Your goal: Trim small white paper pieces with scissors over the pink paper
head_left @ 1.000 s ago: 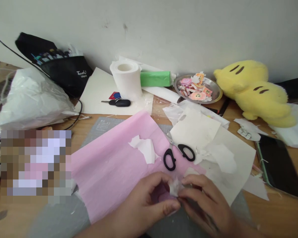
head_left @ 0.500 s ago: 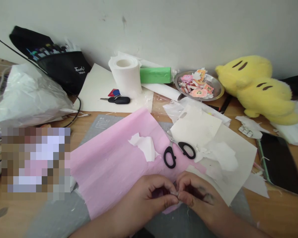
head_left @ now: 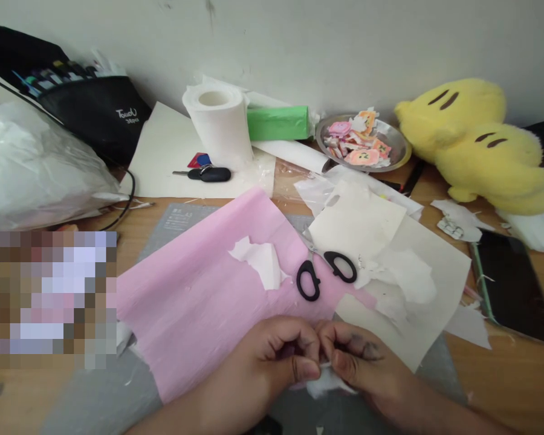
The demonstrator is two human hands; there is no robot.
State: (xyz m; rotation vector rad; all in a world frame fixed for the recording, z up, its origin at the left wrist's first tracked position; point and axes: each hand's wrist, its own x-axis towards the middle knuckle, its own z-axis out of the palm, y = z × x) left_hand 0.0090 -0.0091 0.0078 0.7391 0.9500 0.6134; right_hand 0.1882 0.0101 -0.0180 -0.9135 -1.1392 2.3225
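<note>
Fingertips of my left hand (head_left: 283,353) and my right hand (head_left: 362,356) meet over the front of the mat, pinching a small, thin white piece of paper (head_left: 330,384). It hangs below my thumbs, and its upper part is hidden by the fingers. Just beyond the hands spreads a large pink sheet of paper (head_left: 199,314), with a torn white scrap (head_left: 265,266) lying on it. Black-handled scissors (head_left: 309,281) rest across the pink sheet's right side, their blades pointing away from me.
Cream sheets (head_left: 435,272) and white scraps lie right of the scissors, near a dark tablet (head_left: 519,284). Behind stand a paper roll (head_left: 217,130), a metal dish (head_left: 401,160) of paper cut-outs and yellow plush toys (head_left: 489,157). A plastic bag (head_left: 36,169) sits left.
More of the white paper now shows below my thumbs, where little of it was visible before. Both hands stay pinched together. The whole view has shifted slightly.
</note>
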